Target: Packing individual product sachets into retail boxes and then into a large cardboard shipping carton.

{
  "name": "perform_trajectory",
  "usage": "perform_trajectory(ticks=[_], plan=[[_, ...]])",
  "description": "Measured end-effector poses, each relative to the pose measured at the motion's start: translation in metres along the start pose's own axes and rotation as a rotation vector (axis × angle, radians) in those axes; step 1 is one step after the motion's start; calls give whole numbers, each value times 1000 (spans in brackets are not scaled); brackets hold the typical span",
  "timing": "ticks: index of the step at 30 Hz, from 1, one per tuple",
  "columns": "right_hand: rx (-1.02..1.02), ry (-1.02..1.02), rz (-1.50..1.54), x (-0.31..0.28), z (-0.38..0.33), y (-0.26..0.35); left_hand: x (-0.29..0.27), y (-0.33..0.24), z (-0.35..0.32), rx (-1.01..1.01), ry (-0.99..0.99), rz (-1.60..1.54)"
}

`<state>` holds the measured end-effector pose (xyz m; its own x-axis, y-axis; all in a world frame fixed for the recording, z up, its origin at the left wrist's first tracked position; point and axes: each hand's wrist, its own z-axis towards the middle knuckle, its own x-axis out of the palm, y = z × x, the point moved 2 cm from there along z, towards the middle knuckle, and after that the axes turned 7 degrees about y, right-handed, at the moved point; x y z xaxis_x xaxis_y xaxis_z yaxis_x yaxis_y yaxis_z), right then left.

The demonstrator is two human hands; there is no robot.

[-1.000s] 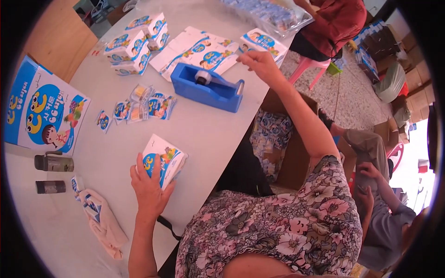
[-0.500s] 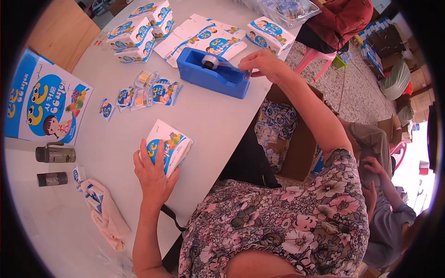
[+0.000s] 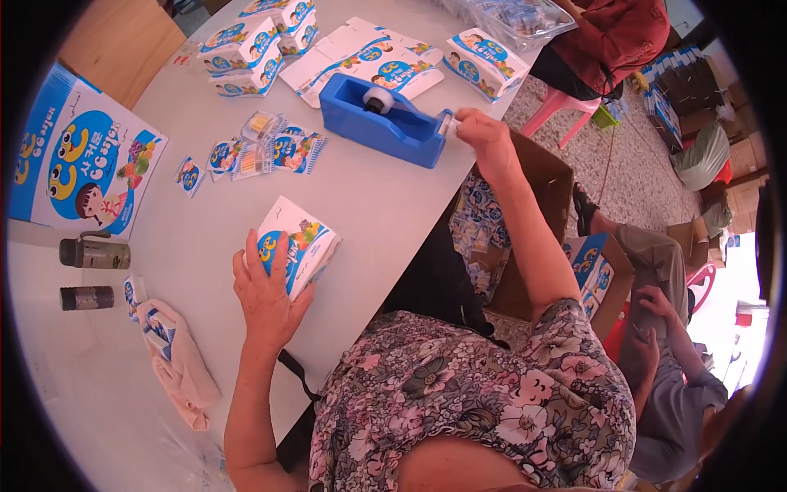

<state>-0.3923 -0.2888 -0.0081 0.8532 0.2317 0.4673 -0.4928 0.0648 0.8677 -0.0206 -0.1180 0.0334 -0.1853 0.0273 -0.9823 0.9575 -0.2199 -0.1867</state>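
Observation:
My left hand point(image 3: 269, 283) is wrapped over a small white and blue carton point(image 3: 305, 235), its fingers on the top and its thumb along the near side. The carton lies on the white table point(image 3: 361, 221). A blue tape dispenser point(image 3: 385, 131) stands farther off, with a roll of tape point(image 3: 378, 100) in it. Just beyond the dispenser's cutting end, my right hand point(image 3: 487, 141) is closed in a pinch on the end of the clear tape. The tape itself is thin and hard to make out at the fingertips.
Small printed packets point(image 3: 266, 148) lie left of the dispenser. Stacked cartons point(image 3: 242, 53), a flattened carton point(image 3: 369, 61) and another carton point(image 3: 487, 64) sit farther back. Two bottles point(image 3: 94, 250) and a pink cloth point(image 3: 176, 365) are at left. An open cardboard box point(image 3: 545, 176) stands beside the table.
My right hand has moved right and slightly down, from over the dispenser's end to just past it, fingers now curled tighter. My left hand stays on the carton.

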Motion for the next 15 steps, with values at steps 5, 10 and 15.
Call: perform_trajectory(ticks=[5,10,15], plan=[[648,111,-583,40,-47,-31,4,8,-7,-9,-8,13],[614,459,-340,153,-93,-45,14,0,0,-86,-84,31],[434,453,-265,198,-95,-72,19,-4,0,-137,-159,-68]])
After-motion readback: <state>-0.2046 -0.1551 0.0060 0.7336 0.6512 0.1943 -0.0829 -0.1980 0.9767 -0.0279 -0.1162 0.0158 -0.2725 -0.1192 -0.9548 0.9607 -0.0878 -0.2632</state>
